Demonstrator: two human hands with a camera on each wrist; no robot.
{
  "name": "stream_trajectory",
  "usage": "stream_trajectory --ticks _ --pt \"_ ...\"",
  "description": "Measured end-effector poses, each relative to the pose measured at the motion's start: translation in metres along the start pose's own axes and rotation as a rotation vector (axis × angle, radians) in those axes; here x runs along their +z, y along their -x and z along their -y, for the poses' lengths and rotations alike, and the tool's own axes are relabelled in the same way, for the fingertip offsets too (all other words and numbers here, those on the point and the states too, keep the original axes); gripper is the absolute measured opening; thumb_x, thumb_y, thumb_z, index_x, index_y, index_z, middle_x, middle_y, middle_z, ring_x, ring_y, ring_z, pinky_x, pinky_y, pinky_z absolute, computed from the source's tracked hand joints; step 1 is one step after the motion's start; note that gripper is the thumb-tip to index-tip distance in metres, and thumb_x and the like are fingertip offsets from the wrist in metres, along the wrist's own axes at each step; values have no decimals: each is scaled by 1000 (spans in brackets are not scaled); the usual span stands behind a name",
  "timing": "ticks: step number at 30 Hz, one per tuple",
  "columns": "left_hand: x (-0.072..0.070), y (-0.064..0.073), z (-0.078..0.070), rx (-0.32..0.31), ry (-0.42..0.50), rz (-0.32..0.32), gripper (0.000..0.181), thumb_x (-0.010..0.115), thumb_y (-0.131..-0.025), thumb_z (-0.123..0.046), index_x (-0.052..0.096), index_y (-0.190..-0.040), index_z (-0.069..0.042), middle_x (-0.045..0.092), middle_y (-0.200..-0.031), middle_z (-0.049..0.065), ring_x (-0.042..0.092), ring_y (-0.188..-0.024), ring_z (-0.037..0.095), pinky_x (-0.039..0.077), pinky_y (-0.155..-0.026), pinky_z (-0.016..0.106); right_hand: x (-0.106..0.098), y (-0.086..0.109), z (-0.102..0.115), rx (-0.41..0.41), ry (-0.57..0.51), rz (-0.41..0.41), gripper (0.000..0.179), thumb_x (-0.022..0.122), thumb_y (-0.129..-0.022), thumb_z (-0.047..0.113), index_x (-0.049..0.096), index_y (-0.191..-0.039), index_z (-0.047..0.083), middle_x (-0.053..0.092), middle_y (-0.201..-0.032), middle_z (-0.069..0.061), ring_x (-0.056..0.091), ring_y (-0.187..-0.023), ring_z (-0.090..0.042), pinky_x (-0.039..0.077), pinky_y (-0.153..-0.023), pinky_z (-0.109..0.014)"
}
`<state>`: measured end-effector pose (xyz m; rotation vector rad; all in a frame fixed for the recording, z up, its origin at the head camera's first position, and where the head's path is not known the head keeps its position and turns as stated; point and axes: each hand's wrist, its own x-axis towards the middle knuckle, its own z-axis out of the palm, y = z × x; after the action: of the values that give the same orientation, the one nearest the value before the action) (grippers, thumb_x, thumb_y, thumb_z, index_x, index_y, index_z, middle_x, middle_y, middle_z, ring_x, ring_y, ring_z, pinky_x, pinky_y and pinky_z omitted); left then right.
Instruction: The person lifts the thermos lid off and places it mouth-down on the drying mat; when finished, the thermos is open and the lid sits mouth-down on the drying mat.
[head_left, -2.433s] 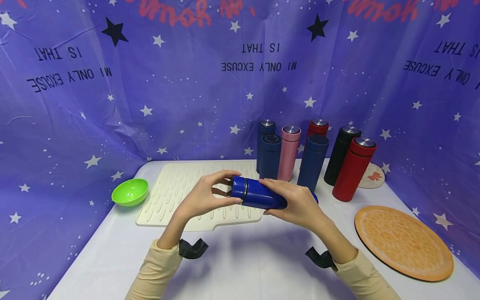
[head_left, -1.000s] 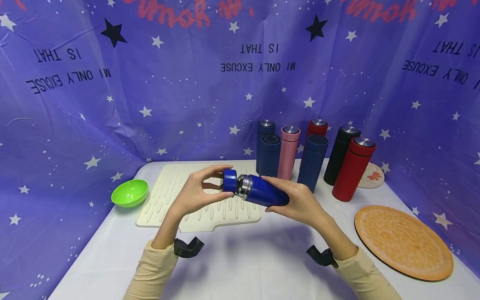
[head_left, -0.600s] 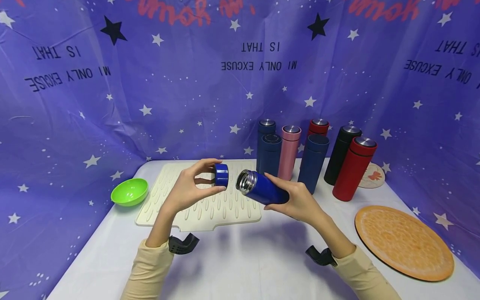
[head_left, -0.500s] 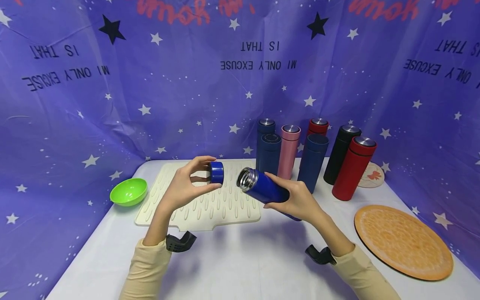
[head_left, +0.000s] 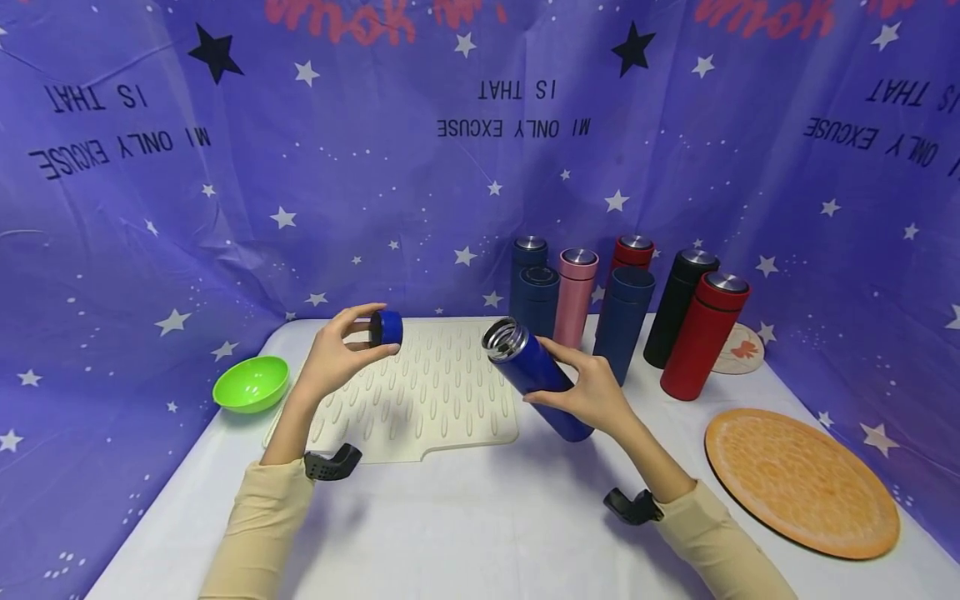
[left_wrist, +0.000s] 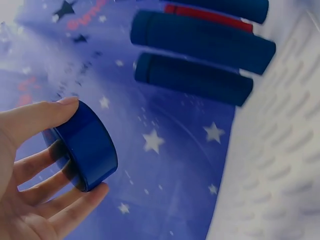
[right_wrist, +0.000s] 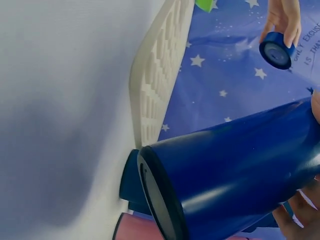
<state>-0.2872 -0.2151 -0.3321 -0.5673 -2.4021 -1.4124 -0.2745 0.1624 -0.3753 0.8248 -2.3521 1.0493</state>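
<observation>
My left hand (head_left: 335, 354) pinches a blue bottle lid (head_left: 387, 327) between thumb and fingers, raised over the cream ridged mat (head_left: 450, 392). The lid (left_wrist: 90, 145) also shows large in the left wrist view. In my right hand (head_left: 588, 387) is a blue thermos bottle (head_left: 542, 377), uncapped and tilted, its steel-threaded mouth pointing up and to the left. Its dark-rimmed base faces the camera in the right wrist view, where the bottle body (right_wrist: 240, 165) hides part of the hand. Lid and bottle are well apart.
Several capped bottles stand at the back right, among them a pink bottle (head_left: 576, 300), a black bottle (head_left: 678, 312) and a red bottle (head_left: 705, 337). A green bowl (head_left: 251, 384) is at the left edge, a round orange mat (head_left: 802, 483) at the right.
The lid has come off the bottle and moved left and slightly up with my left hand. My right hand has tipped the bottle more upright, mouth upward.
</observation>
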Motion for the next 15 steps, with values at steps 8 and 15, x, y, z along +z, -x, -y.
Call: stream_trajectory --ticks 8,15 --pt "-10 -19 45 -108 -142 19 71 81 -80 -29 48 -141 -11 49 -137 18 54 -118 38 49 -89 56 5 -1 -9 137 -95 -11 82 89 -66 38 55 -136 12 63 -126 -9 64 -107 -28 49 -94 -53" --pt "-16 -35 68 -159 -229 17 67 80 -80 -23 49 -135 -3 53 -130 24 55 -114 43 48 -90 56 7 -3 -14 231 -236 -53 81 88 -68 32 51 -138 12 62 -127 -11 60 -115 -29 46 -99 -50"
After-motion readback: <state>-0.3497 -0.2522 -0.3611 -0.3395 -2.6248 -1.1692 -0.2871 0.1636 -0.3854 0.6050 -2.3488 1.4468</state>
